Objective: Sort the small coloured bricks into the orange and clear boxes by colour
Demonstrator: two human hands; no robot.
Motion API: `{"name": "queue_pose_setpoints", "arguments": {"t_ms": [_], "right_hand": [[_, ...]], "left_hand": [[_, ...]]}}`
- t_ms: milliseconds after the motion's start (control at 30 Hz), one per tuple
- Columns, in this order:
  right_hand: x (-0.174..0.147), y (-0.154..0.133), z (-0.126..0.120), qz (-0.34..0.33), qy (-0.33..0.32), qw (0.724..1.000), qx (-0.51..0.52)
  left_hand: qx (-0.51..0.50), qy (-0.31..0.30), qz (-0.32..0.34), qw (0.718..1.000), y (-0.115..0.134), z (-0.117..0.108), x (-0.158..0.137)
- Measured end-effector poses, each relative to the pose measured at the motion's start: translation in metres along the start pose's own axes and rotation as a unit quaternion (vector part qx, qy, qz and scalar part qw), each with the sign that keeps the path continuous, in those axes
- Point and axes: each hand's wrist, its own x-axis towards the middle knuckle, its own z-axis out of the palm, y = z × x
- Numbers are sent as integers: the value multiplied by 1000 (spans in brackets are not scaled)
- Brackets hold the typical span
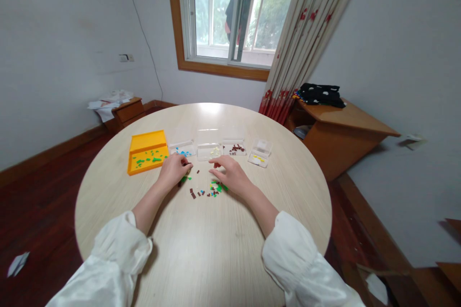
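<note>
My left hand (175, 171) is closed in a pinch, with a small dark brown building brick (189, 164) at its fingertips. Just under it lie a few green and brown bricks (184, 179), partly covered by the hand. My right hand (231, 173) hovers with thumb and forefinger apart and nothing visible between them. Below its palm is a loose pile of green, brown, white, yellow and blue bricks (216, 188). Between the hands, a single brown brick (198, 171) lies on the table, and more brown bricks (193, 194) are nearer to me.
On the round table (201, 249), an open yellow case (147, 140) holds green bricks. Open clear boxes hold blue pieces (183, 152), pale pieces (215, 151), brown pieces (236, 148) and yellow pieces (258, 158). A wooden desk (324, 129) stands at the right.
</note>
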Motion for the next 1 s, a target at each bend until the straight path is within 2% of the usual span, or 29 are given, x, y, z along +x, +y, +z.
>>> {"name": "queue_pose_setpoints", "arguments": {"t_ms": [500, 733, 900, 1000], "right_hand": [[0, 0, -1, 12, -8, 1000, -1], [1, -1, -2, 12, -9, 1000, -5], [1, -1, -1, 14, -9, 1000, -7], [1, 0, -1, 17, -9, 1000, -8]], "left_hand": [[-57, 7, 30, 998, -1, 4, 1], [-172, 58, 119, 976, 7, -3, -3], [-245, 41, 79, 966, 15, -9, -6], [-265, 36, 86, 960, 18, -11, -8]]}}
